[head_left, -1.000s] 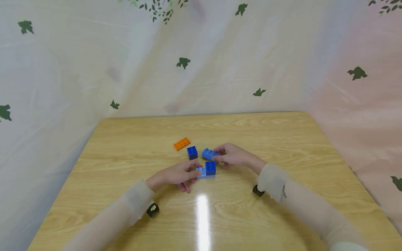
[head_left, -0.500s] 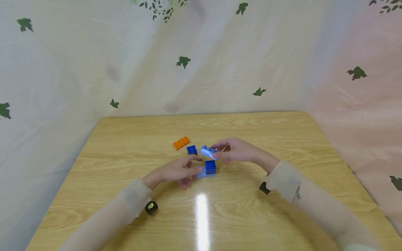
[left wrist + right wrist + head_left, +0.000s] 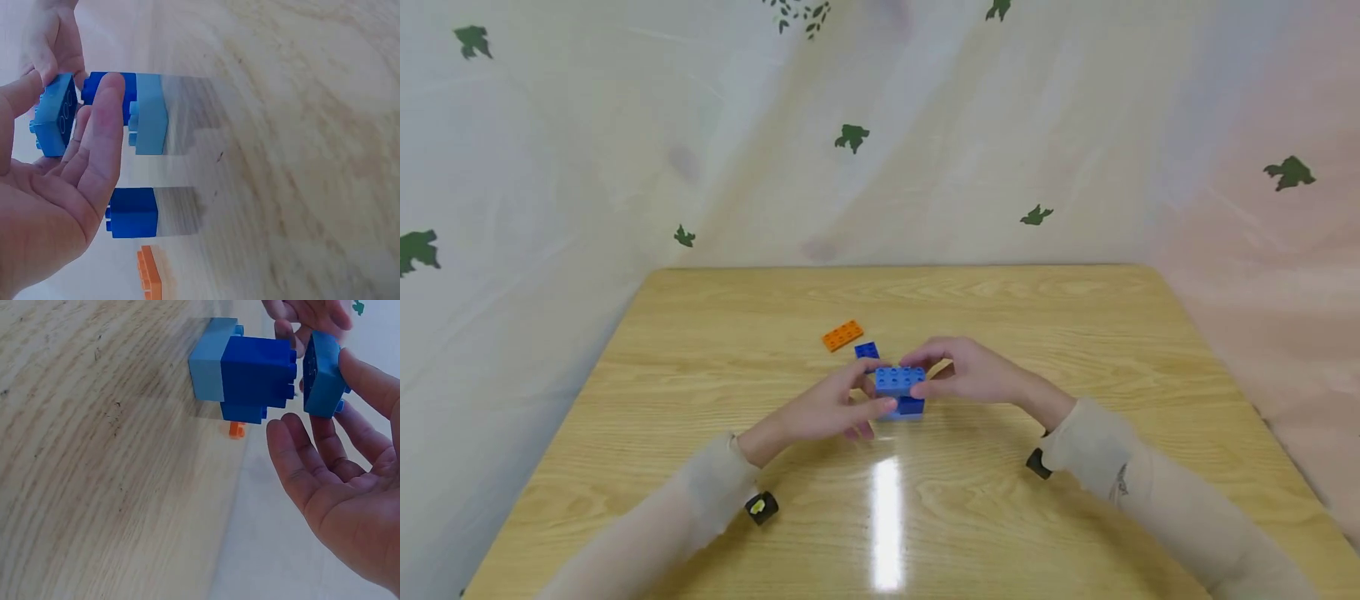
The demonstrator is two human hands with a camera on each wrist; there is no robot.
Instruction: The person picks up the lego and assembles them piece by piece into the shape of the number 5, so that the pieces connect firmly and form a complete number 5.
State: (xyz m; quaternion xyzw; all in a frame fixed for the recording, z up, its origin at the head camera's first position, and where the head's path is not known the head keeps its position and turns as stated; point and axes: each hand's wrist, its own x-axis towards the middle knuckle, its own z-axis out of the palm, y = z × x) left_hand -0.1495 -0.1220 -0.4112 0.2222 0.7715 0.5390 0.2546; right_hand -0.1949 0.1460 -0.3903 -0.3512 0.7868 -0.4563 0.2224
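My right hand point(image 3: 973, 371) pinches a medium-blue eight-stud toy brick point(image 3: 895, 383) between thumb and fingers. Studs up, it hangs just over a dark blue brick point(image 3: 256, 372), with a narrow gap between them in the right wrist view. That dark blue brick sits on one end of a light blue brick point(image 3: 152, 115), which lies on the table. My left hand point(image 3: 823, 410) is around the other end of this stack, its thumb in front and index finger behind, fingers spread loosely close to the held brick. From the head, the held brick hides much of the stack.
Behind the stack stands another dark blue brick point(image 3: 134, 212). A flat orange brick point(image 3: 842, 335) lies farther back on the wooden table point(image 3: 737, 317). A leaf-patterned cloth point(image 3: 925, 200) hangs along the table's back edge.
My right hand has lifted the medium-blue brick off the table, levelled it and brought it toward me over the stack. My left hand has stayed beside the stack, its thumb shifting slightly.
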